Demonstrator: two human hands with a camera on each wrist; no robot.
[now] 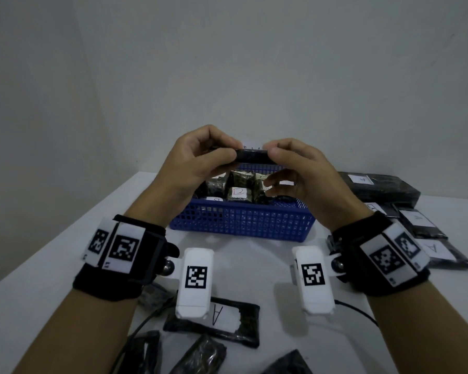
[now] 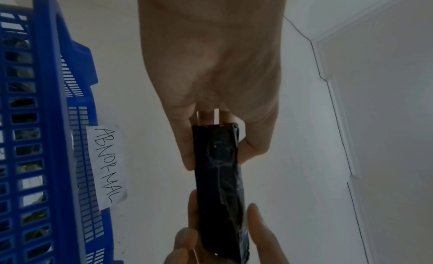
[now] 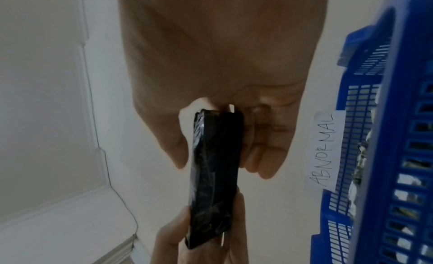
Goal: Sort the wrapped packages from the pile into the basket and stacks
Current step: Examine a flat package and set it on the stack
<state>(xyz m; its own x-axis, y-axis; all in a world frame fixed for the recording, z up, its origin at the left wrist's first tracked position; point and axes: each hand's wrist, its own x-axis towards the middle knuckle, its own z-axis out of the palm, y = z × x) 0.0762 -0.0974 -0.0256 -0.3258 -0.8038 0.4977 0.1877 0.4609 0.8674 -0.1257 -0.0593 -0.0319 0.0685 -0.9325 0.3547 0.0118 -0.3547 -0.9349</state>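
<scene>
Both hands hold one flat black wrapped package [image 1: 253, 155] edge-on in the air above the blue basket [image 1: 241, 221]. My left hand [image 1: 200, 155] pinches its left end and my right hand [image 1: 289, 163] pinches its right end. The wrist views show the same package [image 2: 219, 179] [image 3: 214, 177] held between thumb and fingers at both ends. The basket holds several wrapped packages, one labelled B [image 1: 237, 194]. A paper label reading ABNORMAL [image 2: 106, 166] [image 3: 324, 150] hangs on the basket's far side.
Stacked black packages [image 1: 381, 188] with white labels lie right of the basket, more below them [image 1: 438, 249]. Near the front edge lies a package labelled A [image 1: 227, 319] among other loose black packages [image 1: 200, 354]. A black cable [image 1: 360, 313] runs across the white table [image 1: 254, 265].
</scene>
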